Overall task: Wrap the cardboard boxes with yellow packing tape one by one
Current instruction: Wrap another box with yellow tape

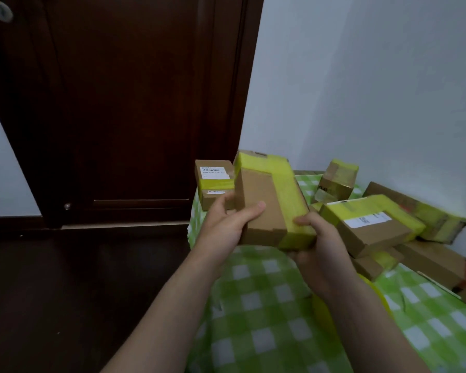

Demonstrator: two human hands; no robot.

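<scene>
Both hands, left (228, 224) and right (319, 239), clasp the half-taped box (269, 203) mid-frame; stiff, probably light, best held by its ends.

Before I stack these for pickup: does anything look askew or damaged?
Yes. The taped boxes right of the held box lie heaped at angles, overlapping. The long box leaning on the wall looks crumpled at its right end.
</scene>
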